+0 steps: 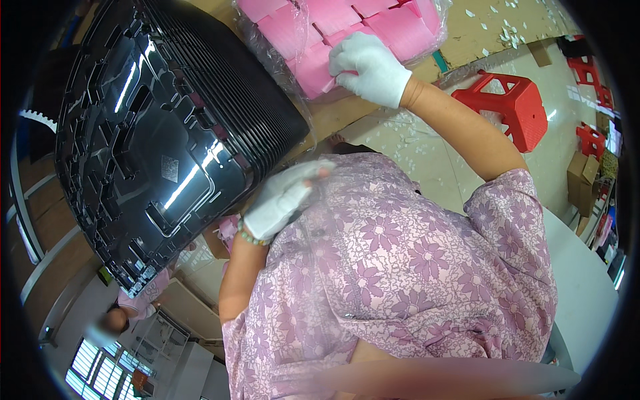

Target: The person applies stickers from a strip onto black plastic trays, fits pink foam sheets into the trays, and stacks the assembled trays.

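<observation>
My right hand (370,69), in a white glove, rests on a block of pink strips (400,30) at the top. Its fingers are curled down against the near edge of one strip, and the fingertips are partly hidden. Clear plastic film (270,57) lies loosely around the pink strips. My left hand (281,200), also gloved in white with bare fingertips, is in front of my body with its fingers stretched out, slightly blurred and holding nothing. Beside it stands a large stack of glossy black moulded plastic panels (150,160).
White scraps are scattered on the brown tabletop (467,40) and the floor. A red stool (510,110) stands at the right, with cardboard boxes (582,180) beyond it. Another person (143,297) is at the lower left. A pale round surface (580,280) lies at my right.
</observation>
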Demonstrator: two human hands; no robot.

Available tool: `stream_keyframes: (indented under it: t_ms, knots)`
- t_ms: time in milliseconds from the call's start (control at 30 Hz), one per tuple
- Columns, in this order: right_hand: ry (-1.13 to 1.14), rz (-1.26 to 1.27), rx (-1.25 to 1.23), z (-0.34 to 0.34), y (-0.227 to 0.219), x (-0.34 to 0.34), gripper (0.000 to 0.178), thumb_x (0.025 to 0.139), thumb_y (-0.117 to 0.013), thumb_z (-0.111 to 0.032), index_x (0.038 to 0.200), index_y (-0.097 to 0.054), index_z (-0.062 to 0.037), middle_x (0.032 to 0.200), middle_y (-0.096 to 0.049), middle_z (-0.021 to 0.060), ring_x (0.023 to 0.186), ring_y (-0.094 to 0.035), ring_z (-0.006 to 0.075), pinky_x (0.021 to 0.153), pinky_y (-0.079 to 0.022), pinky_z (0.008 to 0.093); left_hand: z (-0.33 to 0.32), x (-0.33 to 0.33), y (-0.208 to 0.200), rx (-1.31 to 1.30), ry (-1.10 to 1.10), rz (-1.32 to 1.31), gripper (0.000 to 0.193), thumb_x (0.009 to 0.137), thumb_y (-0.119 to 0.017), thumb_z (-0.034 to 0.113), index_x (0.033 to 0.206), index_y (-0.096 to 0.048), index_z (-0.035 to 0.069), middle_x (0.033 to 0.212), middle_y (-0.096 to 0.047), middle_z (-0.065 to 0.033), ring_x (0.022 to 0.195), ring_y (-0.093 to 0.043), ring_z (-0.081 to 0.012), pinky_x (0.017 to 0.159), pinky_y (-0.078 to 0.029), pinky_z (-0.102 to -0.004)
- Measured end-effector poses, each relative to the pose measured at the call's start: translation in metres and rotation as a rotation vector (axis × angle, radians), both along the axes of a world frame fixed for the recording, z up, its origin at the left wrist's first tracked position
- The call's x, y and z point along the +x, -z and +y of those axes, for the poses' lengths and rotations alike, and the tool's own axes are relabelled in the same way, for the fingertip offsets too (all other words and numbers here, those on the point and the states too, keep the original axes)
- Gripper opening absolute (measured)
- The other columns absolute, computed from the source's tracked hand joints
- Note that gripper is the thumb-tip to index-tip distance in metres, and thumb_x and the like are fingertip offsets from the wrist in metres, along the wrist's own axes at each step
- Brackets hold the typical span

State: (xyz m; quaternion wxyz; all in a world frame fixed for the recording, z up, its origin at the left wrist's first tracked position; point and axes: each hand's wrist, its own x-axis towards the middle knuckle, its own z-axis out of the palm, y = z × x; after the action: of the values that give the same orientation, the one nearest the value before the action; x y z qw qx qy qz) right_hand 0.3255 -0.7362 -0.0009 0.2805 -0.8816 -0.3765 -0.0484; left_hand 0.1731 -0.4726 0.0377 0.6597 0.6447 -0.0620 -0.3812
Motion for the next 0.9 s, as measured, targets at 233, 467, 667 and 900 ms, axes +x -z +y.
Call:
stream_keyframes:
  t_ms: [233, 467, 667, 900]
  knots:
    - [0.108, 0.466, 0.218, 0.009, -0.013, 0.006, 0.016, 0.078, -0.072, -0.020, 0.086, -0.070, -0.0052, 0.089, -0.066, 0.0089, 0.093, -0.060, 0.0260, 0.088, -0.048, 0.0349, -0.032, 0.028, -0.009, -0.091, 0.052, 0.087, 0.055, 0.095, -0.060, 0.043, 0.122, -0.060, -0.005, 0.117, -0.067, -0.0171, 0.116, -0.060, -0.0276, 0.105, -0.043, -0.0398]
    - [0.039, 0.361, 0.381, 0.025, -0.072, -0.050, 0.010, 0.077, -0.069, -0.008, 0.084, -0.065, -0.0032, 0.088, -0.063, 0.0073, 0.090, -0.059, 0.0231, 0.084, -0.049, 0.0339, -0.031, 0.024, 0.001, -0.843, -0.416, 0.528, 0.069, 0.092, -0.055, 0.057, 0.138, -0.044, 0.007, 0.141, -0.046, -0.0235, 0.134, -0.043, -0.0363, 0.115, -0.031, -0.0543]
    - [-0.044, 0.448, 0.215, 0.003, -0.112, -0.134, 0.007, 0.068, -0.065, -0.003, 0.068, -0.059, -0.0078, 0.077, -0.059, 0.0032, 0.081, -0.056, 0.0254, 0.075, -0.047, 0.0375, -0.042, 0.035, 0.012, -0.840, -0.821, 0.562, 0.071, 0.089, -0.057, 0.061, 0.136, -0.045, 0.009, 0.134, -0.051, -0.0121, 0.128, -0.047, -0.0320, 0.110, -0.039, -0.0516]
    - [-0.025, 0.439, 0.138, -0.007, -0.144, -0.164, 0.005, 0.068, -0.067, -0.006, 0.073, -0.066, -0.0080, 0.076, -0.063, 0.0047, 0.080, -0.060, 0.0249, 0.076, -0.048, 0.0363, -0.037, 0.039, -0.007, -0.649, -0.763, 0.498, 0.043, 0.102, -0.048, 0.038, 0.129, -0.051, 0.004, 0.127, -0.058, -0.0159, 0.118, -0.056, -0.0335, 0.102, -0.045, -0.0499]
